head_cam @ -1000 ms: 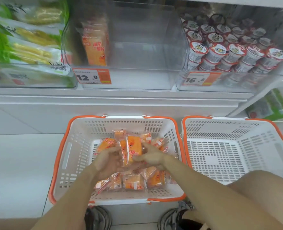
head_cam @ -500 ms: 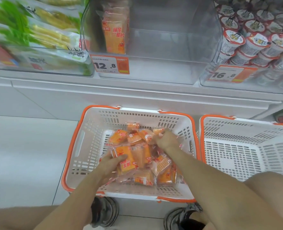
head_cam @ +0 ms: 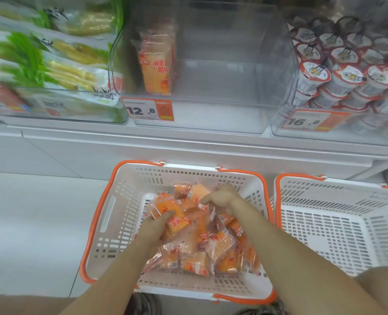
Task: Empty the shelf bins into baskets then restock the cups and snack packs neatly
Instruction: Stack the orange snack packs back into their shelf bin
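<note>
A white basket with orange rim [head_cam: 102, 214] sits on the floor below the shelf, holding several orange snack packs [head_cam: 220, 248]. My left hand [head_cam: 153, 230] grips a few of these packs at the pile's left side. My right hand [head_cam: 220, 197] pinches a pack at the pile's far right. In the clear middle bin [head_cam: 222, 71] on the shelf, a few orange packs [head_cam: 156, 64] stand upright at its left end; the remainder of that bin is bare. The clear bin at right holds several stacked cups [head_cam: 347, 76].
A second white basket [head_cam: 338, 223] stands to the right with nothing in it. The left bin [head_cam: 52, 64] holds green and yellow packets. Price tags read 12.8 [head_cam: 147, 109] and 16.8 [head_cam: 306, 120]. My knee [head_cam: 384, 289] shows at lower right, shoes below the basket.
The hands have drawn apart inside the basket: the left one now holds packs at the left, the right one has reached to the far side. The view has shifted a little.
</note>
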Demonstrator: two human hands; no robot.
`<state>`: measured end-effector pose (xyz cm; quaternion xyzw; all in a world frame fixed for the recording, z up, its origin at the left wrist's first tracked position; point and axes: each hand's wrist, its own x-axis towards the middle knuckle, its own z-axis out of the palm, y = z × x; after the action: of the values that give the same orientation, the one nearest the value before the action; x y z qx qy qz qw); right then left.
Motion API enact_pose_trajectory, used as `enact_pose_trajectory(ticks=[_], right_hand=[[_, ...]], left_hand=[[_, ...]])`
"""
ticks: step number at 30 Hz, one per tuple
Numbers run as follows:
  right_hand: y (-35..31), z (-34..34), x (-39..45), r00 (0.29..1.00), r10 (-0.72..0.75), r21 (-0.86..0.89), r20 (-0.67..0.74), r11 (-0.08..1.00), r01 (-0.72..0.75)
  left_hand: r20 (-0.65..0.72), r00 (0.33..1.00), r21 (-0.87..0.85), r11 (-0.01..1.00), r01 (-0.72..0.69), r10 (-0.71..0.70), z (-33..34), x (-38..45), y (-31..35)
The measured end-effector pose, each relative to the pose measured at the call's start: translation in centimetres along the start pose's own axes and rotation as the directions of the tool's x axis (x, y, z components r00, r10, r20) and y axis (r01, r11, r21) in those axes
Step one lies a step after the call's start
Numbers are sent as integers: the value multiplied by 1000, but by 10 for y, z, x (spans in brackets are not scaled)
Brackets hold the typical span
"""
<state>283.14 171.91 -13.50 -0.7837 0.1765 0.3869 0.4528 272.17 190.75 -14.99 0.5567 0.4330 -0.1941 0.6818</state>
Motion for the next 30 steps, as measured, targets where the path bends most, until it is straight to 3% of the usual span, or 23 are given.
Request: enact_pose_trajectory(ticks=[3, 6, 9, 12, 15, 21, 25, 28, 30], right_hand=[[-22, 0, -37, 956, -275, 44, -104, 959, 281], [-36, 1, -79, 809, -578, -23, -109, 815, 579], [-44, -10, -122, 699, -713, -74, -56, 701, 709], [-51, -24, -159, 652, -758, 0, 3, 652, 758], [-56, -37, -176, 621, -782, -1, -54, 622, 783], [-75, -44, -181, 688, -721, 288, -82, 644, 709], [-79, -31, -176, 681, -732, 296, -29, 644, 705], [-84, -31, -178, 641, -767, 169, 37, 637, 752], [-89, -41, -177, 659, -742, 173, 123, 670, 722]], left_hand=[[-20, 990, -23, 990, -140, 139, 20, -19, 21], [49, 957, -88, 956, -279, 284, 34, -48, 52], [118, 881, -70, 889, -453, 458, 38, -83, 84], [147, 814, 11, 822, -569, 562, 38, -111, 107], [199, 779, 84, 781, -619, 595, 31, -132, 126], [298, 705, 138, 702, -699, 643, 19, -156, 159], [367, 746, 53, 788, -613, 556, 19, -151, 164], [364, 747, 58, 787, -615, 557, 21, -143, 170], [364, 742, 101, 768, -633, 563, 20, -139, 176]])
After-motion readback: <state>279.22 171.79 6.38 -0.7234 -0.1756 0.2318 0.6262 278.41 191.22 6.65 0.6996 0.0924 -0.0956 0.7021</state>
